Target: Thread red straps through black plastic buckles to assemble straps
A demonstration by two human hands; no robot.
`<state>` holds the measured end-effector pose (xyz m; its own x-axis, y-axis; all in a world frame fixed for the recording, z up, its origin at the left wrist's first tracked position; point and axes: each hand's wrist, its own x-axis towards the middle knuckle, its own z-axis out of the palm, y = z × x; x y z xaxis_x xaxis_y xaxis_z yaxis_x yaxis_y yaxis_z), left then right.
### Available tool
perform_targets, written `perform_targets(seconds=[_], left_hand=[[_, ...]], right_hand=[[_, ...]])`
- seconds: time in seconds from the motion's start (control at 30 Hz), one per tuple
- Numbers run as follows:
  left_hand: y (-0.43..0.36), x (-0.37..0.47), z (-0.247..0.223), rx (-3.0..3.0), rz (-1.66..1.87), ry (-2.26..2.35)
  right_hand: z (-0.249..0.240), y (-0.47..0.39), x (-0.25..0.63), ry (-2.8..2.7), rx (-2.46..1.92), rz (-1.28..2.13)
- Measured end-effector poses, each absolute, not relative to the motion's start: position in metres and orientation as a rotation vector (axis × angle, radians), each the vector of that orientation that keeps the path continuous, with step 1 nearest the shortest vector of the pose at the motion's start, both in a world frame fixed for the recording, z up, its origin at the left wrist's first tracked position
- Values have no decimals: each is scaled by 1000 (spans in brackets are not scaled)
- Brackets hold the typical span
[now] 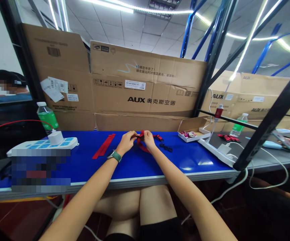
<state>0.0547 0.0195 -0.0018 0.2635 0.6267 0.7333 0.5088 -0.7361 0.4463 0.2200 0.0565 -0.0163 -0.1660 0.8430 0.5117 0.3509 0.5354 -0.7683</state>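
Both my hands are held close together over the blue table top. My left hand (127,142), with a green-banded watch at the wrist, has its fingers closed on a dark piece at the end of a red strap. My right hand (148,140) pinches the same red strap (141,146), which curves down in a loop between the hands. Flat red straps (104,146) lie to the left. Right of my hands are black buckles (166,147) and a red strap piece with a black clip (158,137).
An open small box (193,134) with colourful items sits at the back right. Power strips (44,144) lie at left and right (217,153). A green-labelled bottle (47,116) stands at left. A black rack post (268,124) rises at right. Other people are at both sides.
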Motion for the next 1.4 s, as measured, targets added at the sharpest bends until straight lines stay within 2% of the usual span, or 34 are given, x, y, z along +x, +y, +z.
perform_targets(seconds=[0.13, 0.23, 0.4, 0.63, 0.97, 1.23, 1.4], left_hand=[[18, 56, -1, 2396, 1517, 1077], [17, 53, 1, 2366, 1579, 1119], [18, 48, 1, 2268, 1617, 1130], [18, 46, 2, 2197, 1676, 1107], [6, 45, 12, 2305, 1745, 1199], [6, 47, 10, 2342, 1650, 1219], [6, 47, 9, 2272, 1673, 1297]], right_hand=[[-15, 59, 219, -1588, -997, 697], [-14, 60, 220, -1716, -901, 789], [-16, 62, 224, -1926, -854, 709], [-14, 64, 229, -1963, -672, 768], [-3, 43, 221, -1609, -557, 1220], [0, 35, 224, -1400, -665, 1314], [2, 30, 221, -1341, -579, 1545]])
